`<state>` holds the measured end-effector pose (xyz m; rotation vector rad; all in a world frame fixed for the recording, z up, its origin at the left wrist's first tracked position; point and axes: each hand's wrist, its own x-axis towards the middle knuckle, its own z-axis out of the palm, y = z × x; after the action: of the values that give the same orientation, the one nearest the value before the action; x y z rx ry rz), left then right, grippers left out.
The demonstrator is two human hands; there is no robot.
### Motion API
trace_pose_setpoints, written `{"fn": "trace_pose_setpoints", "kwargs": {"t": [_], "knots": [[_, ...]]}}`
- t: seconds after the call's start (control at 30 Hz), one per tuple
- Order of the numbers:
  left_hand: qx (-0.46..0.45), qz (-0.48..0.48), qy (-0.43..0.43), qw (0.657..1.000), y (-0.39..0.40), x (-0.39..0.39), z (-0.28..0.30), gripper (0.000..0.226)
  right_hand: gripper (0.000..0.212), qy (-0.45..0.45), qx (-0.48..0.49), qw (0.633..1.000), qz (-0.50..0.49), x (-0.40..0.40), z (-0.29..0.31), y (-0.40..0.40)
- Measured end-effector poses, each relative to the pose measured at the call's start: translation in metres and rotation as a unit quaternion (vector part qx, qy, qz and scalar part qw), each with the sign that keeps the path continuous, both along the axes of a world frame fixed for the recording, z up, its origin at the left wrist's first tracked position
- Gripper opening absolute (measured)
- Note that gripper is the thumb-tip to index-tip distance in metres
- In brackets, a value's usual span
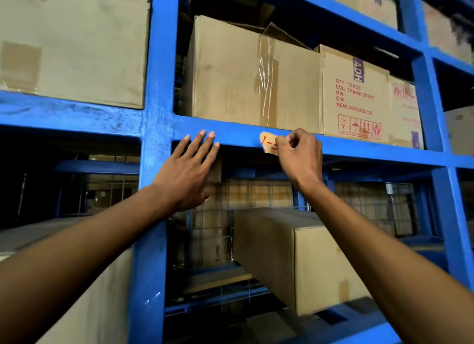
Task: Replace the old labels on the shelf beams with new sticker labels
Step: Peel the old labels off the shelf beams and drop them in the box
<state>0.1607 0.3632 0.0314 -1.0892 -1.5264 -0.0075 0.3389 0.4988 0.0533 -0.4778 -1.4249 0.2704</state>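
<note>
While my left hand (191,173) lies flat and spread on the blue beam (238,134), my right hand (298,155) pinches the orange label (266,141) stuck there.

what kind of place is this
Most likely a warehouse or stockroom: blue steel racking on several levels, stacked cardboard cartons with printed quantity and handling marks, and a handwritten location label on the beam.

Old label (268,142) half hidden behind right hand (298,155): red writing cut short, unreadable. Far-right carton (405,107) print blurred. Upper-left box (71,43) clipped by frame edge.
</note>
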Motion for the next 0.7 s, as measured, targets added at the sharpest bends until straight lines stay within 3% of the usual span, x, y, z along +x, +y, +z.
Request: {"fn": "trace_pose_setpoints", "kwargs": {"t": [0.17,0.37,0.7], "knots": [[0.01,-0.023,0.003,1.0,-0.043,-0.014,-0.044,0.085,0.017,-0.046,-0.014,0.998,0.045,0.009,-0.032,-0.037],[-0.04,-0.035,-0.042,0.998,-0.081,-0.041,-0.128,0.084,0.023,-0.114,-0.052,0.99,0.065,-0.008,-0.102,-0.077],[-0.162,-0.061,-0.056,0.983,-0.104,-0.034,-0.289,0.083,0.023,-0.142,-0.212,0.959,0.123,-0.035,-0.293,-0.14]]}}
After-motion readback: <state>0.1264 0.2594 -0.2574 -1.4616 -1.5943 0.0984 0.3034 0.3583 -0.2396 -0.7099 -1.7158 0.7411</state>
